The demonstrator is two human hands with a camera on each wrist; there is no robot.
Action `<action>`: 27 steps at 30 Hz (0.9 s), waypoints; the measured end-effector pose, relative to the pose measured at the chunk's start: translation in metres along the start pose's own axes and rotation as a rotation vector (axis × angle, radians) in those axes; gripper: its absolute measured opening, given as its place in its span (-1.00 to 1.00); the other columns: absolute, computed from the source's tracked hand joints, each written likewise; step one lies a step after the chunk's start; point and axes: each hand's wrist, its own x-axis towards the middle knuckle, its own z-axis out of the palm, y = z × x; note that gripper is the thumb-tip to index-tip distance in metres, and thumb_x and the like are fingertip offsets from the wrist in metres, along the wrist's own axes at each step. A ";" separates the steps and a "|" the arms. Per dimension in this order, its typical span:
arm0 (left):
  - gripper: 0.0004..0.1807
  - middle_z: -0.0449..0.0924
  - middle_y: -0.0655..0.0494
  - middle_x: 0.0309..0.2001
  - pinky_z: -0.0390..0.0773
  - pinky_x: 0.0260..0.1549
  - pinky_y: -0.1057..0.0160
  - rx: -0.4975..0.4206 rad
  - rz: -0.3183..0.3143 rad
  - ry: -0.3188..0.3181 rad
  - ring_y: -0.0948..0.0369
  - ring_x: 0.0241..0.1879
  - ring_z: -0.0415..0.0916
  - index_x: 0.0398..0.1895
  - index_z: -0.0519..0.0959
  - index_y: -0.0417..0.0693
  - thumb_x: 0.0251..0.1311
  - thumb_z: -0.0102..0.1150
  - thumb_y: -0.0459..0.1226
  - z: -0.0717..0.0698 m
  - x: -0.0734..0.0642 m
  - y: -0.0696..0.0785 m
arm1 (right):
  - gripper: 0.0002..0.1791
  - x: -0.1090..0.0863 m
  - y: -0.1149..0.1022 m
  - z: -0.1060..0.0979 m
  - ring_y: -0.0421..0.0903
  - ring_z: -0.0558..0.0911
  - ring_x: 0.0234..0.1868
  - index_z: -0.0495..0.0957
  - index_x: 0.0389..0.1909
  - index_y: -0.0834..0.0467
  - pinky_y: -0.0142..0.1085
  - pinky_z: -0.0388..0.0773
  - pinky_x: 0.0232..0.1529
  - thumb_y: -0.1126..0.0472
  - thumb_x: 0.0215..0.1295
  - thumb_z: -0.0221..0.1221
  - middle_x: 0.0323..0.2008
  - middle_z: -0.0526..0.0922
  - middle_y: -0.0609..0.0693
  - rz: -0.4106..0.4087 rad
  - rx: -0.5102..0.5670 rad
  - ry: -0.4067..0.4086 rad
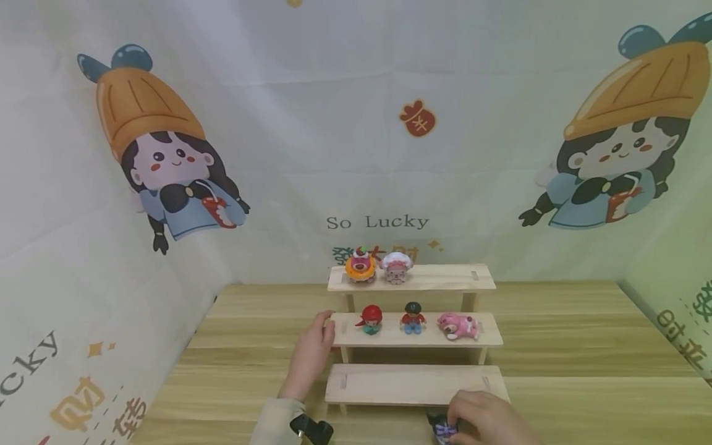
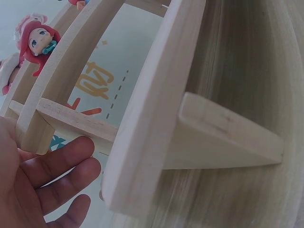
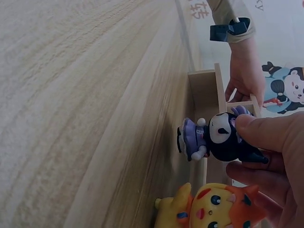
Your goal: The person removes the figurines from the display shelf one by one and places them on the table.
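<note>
Between thumb and fingers my right hand [image 1: 486, 417] pinches a small figurine [image 3: 223, 137] with a black hood, white face and purple dress, just in front of the bottom step of a three-step wooden display stand [image 1: 417, 383]. My left hand [image 1: 309, 353] holds the left end of the middle step, its lower fingers loosely bent below the board in the left wrist view. Along that step sit a red-haired figurine [image 1: 371, 319], a figurine in a black hat [image 1: 413, 319] and a pink bear figurine [image 1: 458, 326] lying down.
On the top step are a bear figurine in an orange ring [image 1: 361, 267] and a figurine with a white frilly cap [image 1: 397, 268]. A yellow figurine with an orange hat [image 3: 209, 209] is beside my right hand. Printed cloth [image 1: 311, 142] hangs behind the wooden table [image 1: 567, 334].
</note>
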 end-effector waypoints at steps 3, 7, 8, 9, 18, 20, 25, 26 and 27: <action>-0.57 0.66 -0.26 -0.17 0.54 -0.45 0.14 -0.004 -0.002 -0.002 0.09 -0.48 0.67 0.25 0.35 -0.24 0.44 -0.18 -0.21 0.000 -0.001 0.000 | -0.80 -0.002 0.002 0.003 -0.35 0.52 -0.32 0.48 -0.36 -0.09 -0.37 0.49 -0.28 0.09 0.05 0.32 -0.36 0.54 -0.32 -0.026 -0.022 0.022; -0.58 0.68 -0.23 -0.23 0.54 -0.43 0.14 -0.005 -0.004 -0.001 0.07 -0.48 0.67 0.25 0.35 -0.24 0.44 -0.18 -0.21 0.000 -0.002 0.000 | -0.82 -0.004 0.004 0.007 -0.36 0.50 -0.32 0.47 -0.37 -0.10 -0.38 0.47 -0.28 0.07 0.09 0.30 -0.38 0.54 -0.33 -0.048 -0.037 0.030; -0.58 0.68 -0.22 -0.24 0.55 -0.43 0.13 -0.006 -0.001 -0.001 0.07 -0.48 0.67 0.25 0.35 -0.24 0.44 -0.19 -0.21 0.000 -0.002 0.000 | -0.82 -0.004 0.005 0.007 -0.36 0.50 -0.33 0.47 -0.37 -0.10 -0.38 0.47 -0.28 0.07 0.08 0.30 -0.38 0.53 -0.34 -0.052 -0.043 0.032; -0.58 0.68 -0.21 -0.25 0.55 -0.42 0.13 -0.007 0.001 -0.001 0.08 -0.49 0.67 0.25 0.35 -0.24 0.44 -0.19 -0.20 0.000 -0.002 0.000 | -0.82 -0.004 0.005 0.008 -0.36 0.50 -0.33 0.47 -0.37 -0.10 -0.38 0.46 -0.29 0.07 0.09 0.30 -0.39 0.53 -0.34 -0.058 -0.047 0.034; -0.57 0.69 -0.17 -0.31 0.57 -0.34 0.06 -0.007 0.001 0.008 0.08 -0.49 0.66 0.25 0.36 -0.23 0.45 -0.20 -0.19 0.000 0.000 0.000 | -0.68 -0.008 0.007 0.009 -0.32 0.53 -0.27 0.48 -0.32 -0.08 -0.35 0.50 -0.23 0.16 -0.10 0.37 -0.33 0.55 -0.31 -0.052 -0.064 0.048; -0.58 0.69 -0.17 -0.32 0.57 -0.34 0.06 -0.005 0.005 0.011 0.08 -0.50 0.66 0.24 0.36 -0.23 0.44 -0.20 -0.20 0.000 0.000 -0.001 | -0.69 -0.009 0.007 0.008 -0.30 0.54 -0.26 0.50 -0.27 -0.05 -0.33 0.52 -0.23 0.14 -0.06 0.36 -0.31 0.57 -0.28 -0.044 -0.048 0.035; -0.58 0.69 -0.20 -0.28 0.58 -0.34 0.05 -0.006 0.011 0.014 0.10 -0.51 0.66 0.24 0.37 -0.23 0.44 -0.19 -0.20 0.001 -0.001 -0.001 | -0.72 -0.010 0.008 0.006 -0.30 0.55 -0.21 0.53 -0.18 -0.03 -0.31 0.53 -0.19 -0.04 0.14 0.28 -0.27 0.58 -0.28 -0.029 -0.034 -0.005; -0.58 0.69 -0.20 -0.27 0.58 -0.33 0.05 -0.008 0.009 0.012 0.10 -0.52 0.66 0.24 0.37 -0.23 0.44 -0.19 -0.20 0.001 -0.001 -0.001 | -0.71 -0.010 0.009 0.006 -0.30 0.55 -0.21 0.53 -0.17 -0.03 -0.31 0.53 -0.19 -0.08 0.16 0.26 -0.26 0.57 -0.28 -0.028 -0.030 -0.013; -0.58 0.69 -0.21 -0.27 0.58 -0.33 0.05 -0.009 0.009 0.011 0.11 -0.51 0.66 0.24 0.37 -0.23 0.44 -0.19 -0.20 0.001 -0.001 -0.001 | -0.70 -0.010 0.009 0.006 -0.30 0.55 -0.20 0.53 -0.16 -0.03 -0.31 0.53 -0.18 -0.09 0.18 0.25 -0.25 0.57 -0.28 -0.028 -0.025 -0.021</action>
